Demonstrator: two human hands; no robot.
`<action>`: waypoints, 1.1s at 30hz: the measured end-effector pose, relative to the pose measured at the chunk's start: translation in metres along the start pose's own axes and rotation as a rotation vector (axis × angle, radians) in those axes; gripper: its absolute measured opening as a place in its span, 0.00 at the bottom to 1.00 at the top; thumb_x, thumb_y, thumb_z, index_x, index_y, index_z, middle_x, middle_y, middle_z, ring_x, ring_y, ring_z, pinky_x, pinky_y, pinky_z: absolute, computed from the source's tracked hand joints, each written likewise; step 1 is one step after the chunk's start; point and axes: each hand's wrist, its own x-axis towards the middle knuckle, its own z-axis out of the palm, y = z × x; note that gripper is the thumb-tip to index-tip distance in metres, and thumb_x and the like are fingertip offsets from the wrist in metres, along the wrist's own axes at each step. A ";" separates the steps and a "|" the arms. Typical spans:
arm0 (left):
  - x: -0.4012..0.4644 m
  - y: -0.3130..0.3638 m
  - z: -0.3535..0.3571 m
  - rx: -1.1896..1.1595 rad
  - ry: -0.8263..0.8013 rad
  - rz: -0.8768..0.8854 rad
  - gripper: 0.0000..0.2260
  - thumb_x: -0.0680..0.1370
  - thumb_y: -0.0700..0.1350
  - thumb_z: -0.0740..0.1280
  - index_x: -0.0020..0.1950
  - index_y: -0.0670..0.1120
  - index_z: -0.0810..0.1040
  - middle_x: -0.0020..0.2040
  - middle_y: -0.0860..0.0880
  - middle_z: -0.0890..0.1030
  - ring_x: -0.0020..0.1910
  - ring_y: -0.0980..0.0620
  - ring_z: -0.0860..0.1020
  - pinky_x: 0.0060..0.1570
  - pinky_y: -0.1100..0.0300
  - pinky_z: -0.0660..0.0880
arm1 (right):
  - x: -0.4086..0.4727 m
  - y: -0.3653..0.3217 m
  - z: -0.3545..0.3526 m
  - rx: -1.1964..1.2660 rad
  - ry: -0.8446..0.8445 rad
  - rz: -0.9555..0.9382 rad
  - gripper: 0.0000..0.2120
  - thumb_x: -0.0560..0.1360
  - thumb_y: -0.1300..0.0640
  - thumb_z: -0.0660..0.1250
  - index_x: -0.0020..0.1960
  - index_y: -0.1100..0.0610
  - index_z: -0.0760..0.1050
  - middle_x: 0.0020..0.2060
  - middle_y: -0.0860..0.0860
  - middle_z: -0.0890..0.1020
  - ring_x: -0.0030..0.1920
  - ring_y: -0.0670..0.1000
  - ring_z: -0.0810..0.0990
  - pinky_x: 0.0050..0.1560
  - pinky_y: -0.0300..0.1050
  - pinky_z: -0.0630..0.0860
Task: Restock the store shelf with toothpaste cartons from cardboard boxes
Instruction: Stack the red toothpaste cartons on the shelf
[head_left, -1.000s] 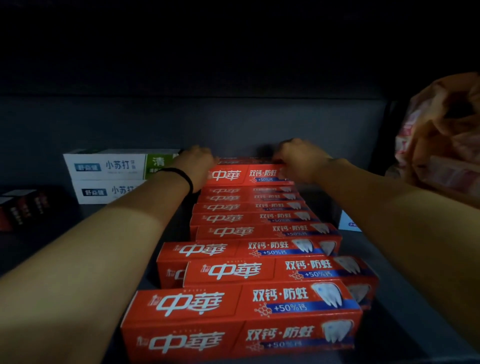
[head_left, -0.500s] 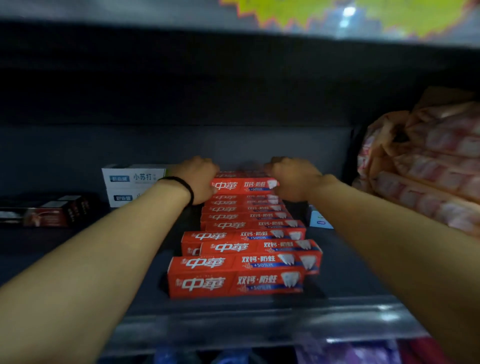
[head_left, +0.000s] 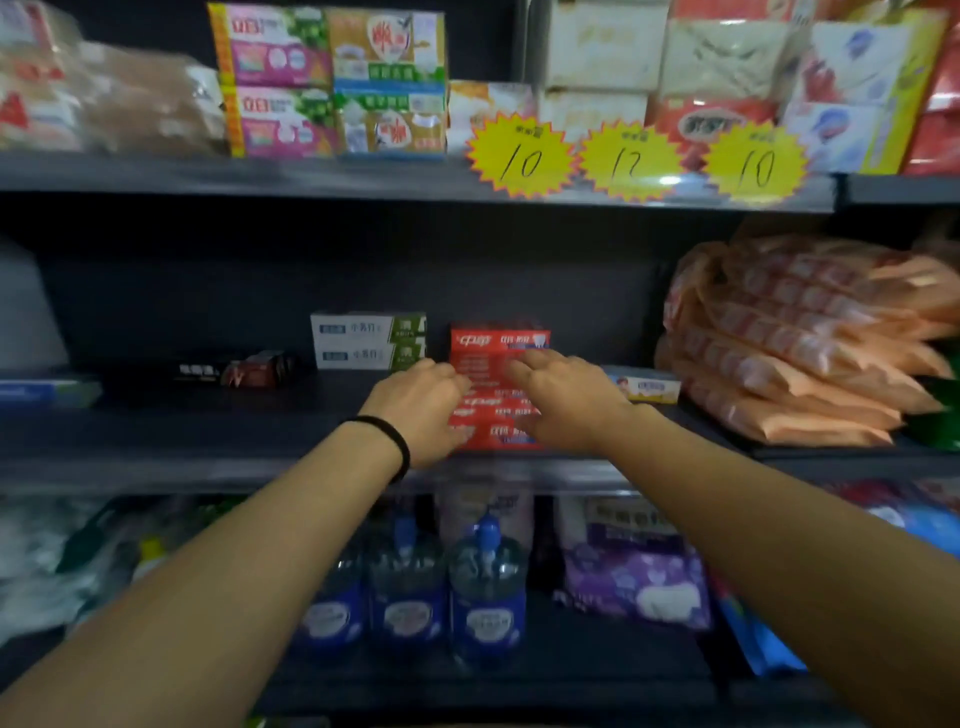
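Red toothpaste cartons (head_left: 496, 358) lie stacked in a row on the middle shelf (head_left: 208, 415), beside white and green cartons (head_left: 368, 340). My left hand (head_left: 418, 410) and right hand (head_left: 563, 397) hover over the red row, fingers loose and spread, gripping nothing.

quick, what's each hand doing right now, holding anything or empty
Left hand: open, holding nothing, at the left side of the red toothpaste cartons.
Right hand: open, fingers spread over the same cartons, holding nothing.
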 end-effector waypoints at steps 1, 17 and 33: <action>-0.014 0.005 -0.002 -0.002 -0.003 -0.002 0.23 0.75 0.55 0.67 0.67 0.49 0.69 0.62 0.51 0.73 0.61 0.50 0.69 0.54 0.54 0.71 | -0.012 -0.010 -0.001 0.013 -0.005 -0.016 0.26 0.75 0.49 0.66 0.69 0.56 0.65 0.62 0.53 0.72 0.63 0.56 0.71 0.57 0.49 0.69; -0.201 0.057 0.173 -0.119 -0.492 -0.035 0.28 0.75 0.55 0.68 0.72 0.48 0.65 0.68 0.48 0.69 0.67 0.47 0.66 0.63 0.51 0.69 | -0.190 -0.128 0.151 0.251 -0.315 -0.058 0.30 0.74 0.44 0.63 0.72 0.55 0.62 0.62 0.52 0.71 0.61 0.55 0.71 0.56 0.48 0.67; -0.210 0.071 0.387 -0.273 -0.805 -0.088 0.25 0.75 0.46 0.67 0.71 0.48 0.66 0.68 0.48 0.70 0.67 0.48 0.67 0.67 0.51 0.65 | -0.208 -0.141 0.333 0.405 -0.564 0.025 0.26 0.76 0.46 0.63 0.71 0.53 0.64 0.63 0.51 0.73 0.62 0.53 0.71 0.61 0.48 0.68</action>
